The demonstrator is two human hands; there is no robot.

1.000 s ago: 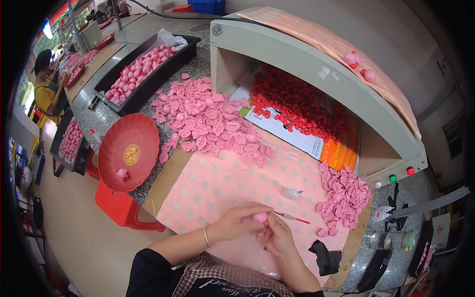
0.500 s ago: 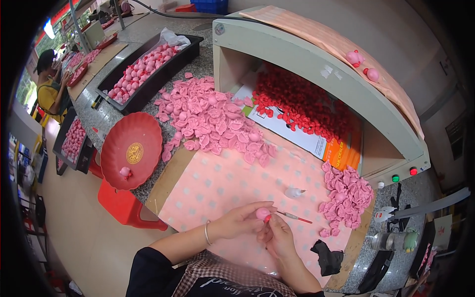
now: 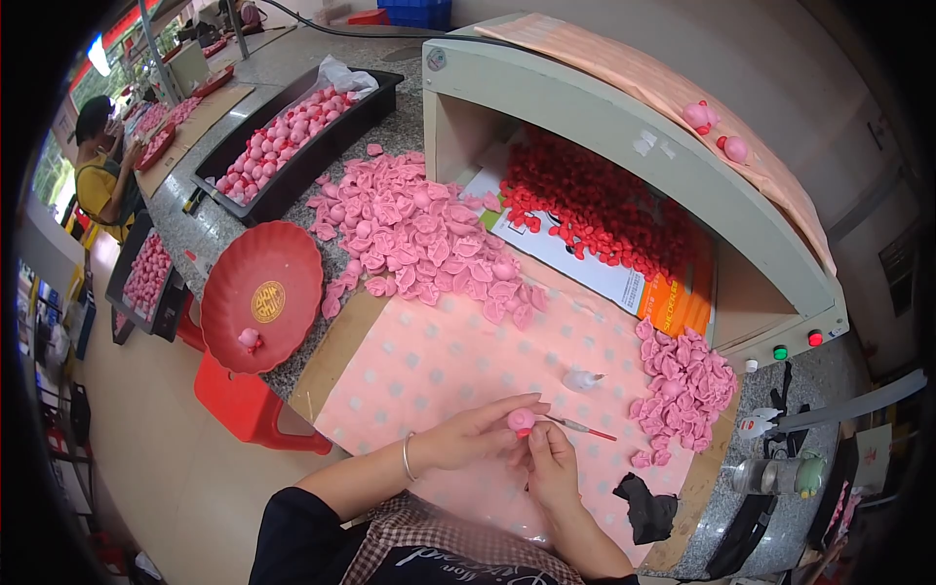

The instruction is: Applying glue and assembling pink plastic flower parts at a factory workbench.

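One red plate (image 3: 263, 292), two black trays (image 3: 292, 136), perhaps three pink-piece heaps (image 3: 419, 234).

The left hand (image 3: 478, 434) holds a small pink ball-shaped piece (image 3: 521, 420) between its fingertips, above a pink dotted sheet (image 3: 448, 361) that covers the tabletop (image 3: 390, 132). The right hand (image 3: 551, 466) holds a thin brush (image 3: 581, 427) whose tip is close to the piece. A big heap of pink pieces (image 3: 419, 234) lies further away on the left, and a smaller heap (image 3: 682, 385) lies on the right. A red round tray (image 3: 261, 307) sits at the left edge, with one pink piece in it. Red pieces (image 3: 595, 200) fill the opening of a grey machine (image 3: 624, 127). A black cloth (image 3: 648, 507) lies near the right forearm.
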